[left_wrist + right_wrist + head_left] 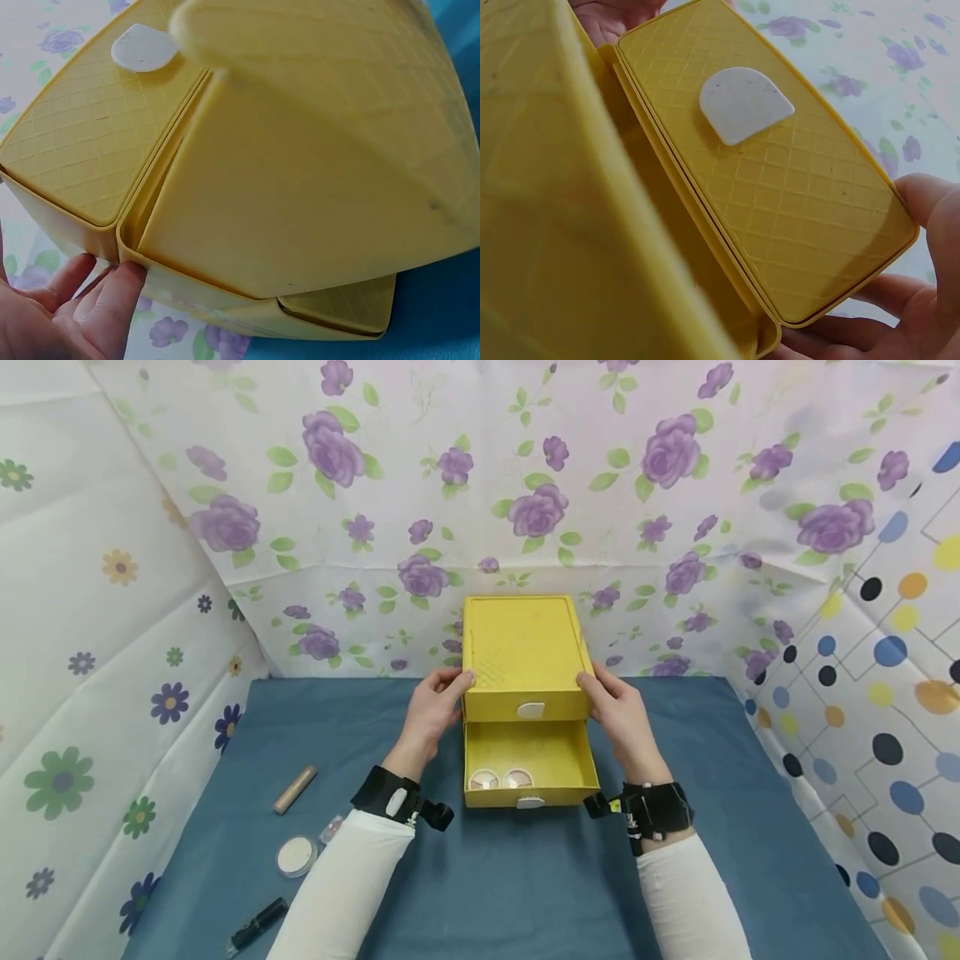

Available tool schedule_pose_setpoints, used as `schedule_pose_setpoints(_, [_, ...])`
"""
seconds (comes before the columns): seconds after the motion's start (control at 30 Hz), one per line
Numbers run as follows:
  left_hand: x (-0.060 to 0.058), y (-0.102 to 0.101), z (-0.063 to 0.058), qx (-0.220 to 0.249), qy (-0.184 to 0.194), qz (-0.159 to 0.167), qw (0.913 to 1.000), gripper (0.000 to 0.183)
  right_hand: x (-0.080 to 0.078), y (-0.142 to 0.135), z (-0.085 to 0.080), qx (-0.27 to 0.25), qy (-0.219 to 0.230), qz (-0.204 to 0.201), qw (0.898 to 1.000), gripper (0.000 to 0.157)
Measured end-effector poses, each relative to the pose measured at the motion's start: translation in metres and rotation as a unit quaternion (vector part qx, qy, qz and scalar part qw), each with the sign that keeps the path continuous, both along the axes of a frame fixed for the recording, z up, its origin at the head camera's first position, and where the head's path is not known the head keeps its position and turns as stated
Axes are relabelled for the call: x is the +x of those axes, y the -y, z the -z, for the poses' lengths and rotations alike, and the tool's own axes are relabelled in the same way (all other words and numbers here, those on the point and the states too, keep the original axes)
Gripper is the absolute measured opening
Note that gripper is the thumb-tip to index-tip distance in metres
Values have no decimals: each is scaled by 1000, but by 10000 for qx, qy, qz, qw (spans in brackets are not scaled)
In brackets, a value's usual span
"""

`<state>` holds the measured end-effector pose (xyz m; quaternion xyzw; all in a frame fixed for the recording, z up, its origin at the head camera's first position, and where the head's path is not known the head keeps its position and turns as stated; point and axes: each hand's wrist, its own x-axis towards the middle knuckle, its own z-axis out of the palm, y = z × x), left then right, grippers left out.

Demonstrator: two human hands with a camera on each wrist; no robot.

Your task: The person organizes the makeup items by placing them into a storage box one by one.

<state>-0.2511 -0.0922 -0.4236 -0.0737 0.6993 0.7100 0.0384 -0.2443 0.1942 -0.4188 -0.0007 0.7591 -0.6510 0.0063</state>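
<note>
A yellow plastic drawer box stands at the back of the table. Its upper drawer front, with a white tab handle, sits flush. The lower drawer is pulled out, and two small round pale items lie in it near its front wall. My left hand grips the box's upper left side, thumb on the top edge. On the opposite side my right hand holds the upper right edge likewise. In the right wrist view, fingers reach under the upper section's side.
Left on the blue tablecloth lie a tan tube, a round tub with a white top and a black tube. A small pinkish item is partly hidden by my left sleeve. A flowered curtain hangs behind.
</note>
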Motion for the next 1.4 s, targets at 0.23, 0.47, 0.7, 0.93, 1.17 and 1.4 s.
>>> schedule_pose_setpoints(0.23, [0, -1, -1, -40, -25, -39, 10000, 62, 2, 4, -4, 11, 62, 108, 9999, 65])
schedule_pose_setpoints(0.47, [4, 0, -1, -12, 21, 78, 10000, 64, 4, 4, -1, -100, 344, 240, 9991, 67])
schedule_pose_setpoints(0.7, [4, 1, -1, 48, -11, 75, 10000, 67, 5, 6, -5, -60, 439, 329, 9985, 67])
schedule_pose_setpoints(0.93, [6, 2, -3, -32, 140, 28, 9999, 75, 4, 5, -10, -7, 611, 339, 9976, 73])
schedule_pose_setpoints(1.17, [10, 25, -10, -656, -33, 794, 9947, 75, 3, 6, -12, -17, 687, 355, 9970, 75])
schedule_pose_setpoints(1.4, [31, 81, -7, -1537, -71, 1523, 9763, 63, 4, 6, -8, 68, 636, 294, 9975, 79])
